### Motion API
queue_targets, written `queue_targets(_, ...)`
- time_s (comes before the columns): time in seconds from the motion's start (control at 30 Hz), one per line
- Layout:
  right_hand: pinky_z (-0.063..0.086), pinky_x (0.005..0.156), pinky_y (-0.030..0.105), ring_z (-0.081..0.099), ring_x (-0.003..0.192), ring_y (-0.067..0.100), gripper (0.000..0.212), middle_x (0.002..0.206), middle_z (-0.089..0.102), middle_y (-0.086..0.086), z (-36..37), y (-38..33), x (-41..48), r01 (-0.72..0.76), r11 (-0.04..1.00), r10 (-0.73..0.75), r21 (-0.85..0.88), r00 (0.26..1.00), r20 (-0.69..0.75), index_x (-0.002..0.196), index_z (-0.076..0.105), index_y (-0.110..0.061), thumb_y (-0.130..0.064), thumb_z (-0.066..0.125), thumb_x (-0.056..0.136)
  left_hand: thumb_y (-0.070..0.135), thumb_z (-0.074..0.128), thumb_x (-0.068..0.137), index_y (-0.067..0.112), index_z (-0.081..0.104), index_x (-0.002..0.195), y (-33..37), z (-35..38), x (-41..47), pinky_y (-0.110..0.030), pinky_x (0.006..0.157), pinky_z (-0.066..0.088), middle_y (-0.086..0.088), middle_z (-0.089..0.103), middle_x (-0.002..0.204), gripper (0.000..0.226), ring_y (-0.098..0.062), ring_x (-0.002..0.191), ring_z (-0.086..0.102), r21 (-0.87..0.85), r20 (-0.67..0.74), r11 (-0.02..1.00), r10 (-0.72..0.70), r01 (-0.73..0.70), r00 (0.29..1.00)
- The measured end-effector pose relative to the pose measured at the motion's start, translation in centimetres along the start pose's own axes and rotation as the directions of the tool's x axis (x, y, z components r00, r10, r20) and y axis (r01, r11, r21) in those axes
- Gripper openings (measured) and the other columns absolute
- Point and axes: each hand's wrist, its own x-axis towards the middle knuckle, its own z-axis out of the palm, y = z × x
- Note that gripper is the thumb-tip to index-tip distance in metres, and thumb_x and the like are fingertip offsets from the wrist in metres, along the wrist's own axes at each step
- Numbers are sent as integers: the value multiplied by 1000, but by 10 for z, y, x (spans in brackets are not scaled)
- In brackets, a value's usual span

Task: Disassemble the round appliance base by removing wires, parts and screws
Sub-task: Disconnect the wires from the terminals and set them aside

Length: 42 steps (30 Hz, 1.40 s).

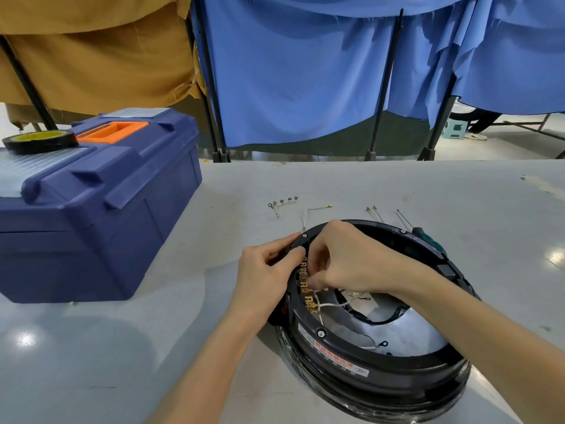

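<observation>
The round black appliance base point(382, 377) lies upside down on the table at the lower right, its shiny metal inside showing. A row of brass terminals point(305, 286) runs along its left inner wall, with white wires point(333, 306) leading off them. My left hand point(269, 270) grips the rim from outside, thumb on the edge. My right hand point(342, 258) reaches inside and pinches something at the terminals; its fingers hide exactly what. Removed wires point(315, 211) and small screws point(282, 203) lie on the table behind the base.
A blue toolbox point(101, 206) with an orange handle stands at the left, a black tape roll point(39, 140) on its lid. A green-handled screwdriver point(425, 234) lies behind the base at the right. Blue and tan curtains hang beyond the grey table's far edge.
</observation>
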Motion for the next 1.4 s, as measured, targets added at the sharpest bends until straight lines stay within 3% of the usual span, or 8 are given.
queue_targets(0.13, 36, 42, 17, 45, 41, 6, 16, 49, 58, 3, 3, -3, 1, -17, 999, 16, -29, 1000, -26, 56, 69, -13, -5, 75, 69, 9, 65, 89, 49, 75, 85, -1, -1, 1, -16, 75, 55, 13, 76, 91, 41, -4, 90, 71, -8, 3, 1000, -1, 1, 1000)
queue_targets(0.3, 32, 47, 28, 40, 48, 20, 5, 51, 48, 12, 7, -3, 6, -2, 996, -3, -93, 999, -53, 62, 67, 4, -1, 69, 62, 11, 68, 88, 32, 77, 97, -5, -2, 2, -26, 80, 57, 8, 77, 93, 25, -8, 92, 72, -5, 0, 999, -36, 36, 999)
queue_targets(0.47, 38, 44, 21, 49, 41, 11, 13, 45, 56, 1, 3, 2, 8, -67, 997, 63, -46, 994, -88, 56, 67, -5, -2, 74, 66, 11, 66, 88, 34, 75, 99, -5, -2, 2, -29, 85, 55, 10, 76, 96, 27, -7, 95, 71, -14, -6, 999, -43, 43, 999)
queue_targets(0.67, 38, 41, 16, 49, 36, 7, 15, 39, 55, -3, -4, 7, 2, -82, 994, 80, 79, 996, 35, 62, 70, -4, -9, 78, 73, 11, 67, 88, 39, 76, 91, -3, -1, 1, -25, 82, 54, 11, 76, 95, 30, -6, 94, 71, -29, -7, 999, -37, 37, 999)
queue_targets(0.87, 52, 55, 21, 65, 53, 11, 10, 62, 71, 3, -15, 13, -2, 7, 990, -1, 140, 999, -40, 69, 75, -13, -18, 83, 73, 12, 67, 88, 43, 76, 91, -3, -1, 2, -19, 75, 55, 11, 76, 93, 33, -7, 91, 72, -33, 1, 999, -25, 25, 1000)
queue_targets(1.1, 43, 69, 10, 59, 76, 1, 15, 80, 70, -6, -9, 5, -18, 114, 992, -113, 43, 993, -31, 67, 72, -29, -23, 85, 66, 11, 65, 89, 38, 76, 96, -4, 0, 2, -28, 84, 56, 10, 76, 96, 30, -9, 94, 72, -33, 2, 999, -20, 20, 1000)
queue_targets(1.23, 42, 76, 20, 54, 84, 4, 16, 88, 65, -7, 0, -1, -16, 122, 992, -123, -40, 992, -14, 65, 68, -27, -22, 82, 70, 9, 66, 88, 32, 77, 97, -5, 1, 2, -31, 88, 54, 8, 76, 96, 27, -9, 95, 71, -39, -16, 999, -20, 19, 1000)
queue_targets(1.4, 41, 81, 30, 45, 95, 13, 9, 95, 61, -4, 7, -2, -16, 114, 990, -115, -78, 993, -15, 72, 71, -18, -21, 79, 75, 7, 65, 88, 45, 76, 88, -4, 1, 1, -18, 78, 55, 11, 76, 93, 40, -6, 92, 71, -38, -9, 999, 14, -15, 1000)
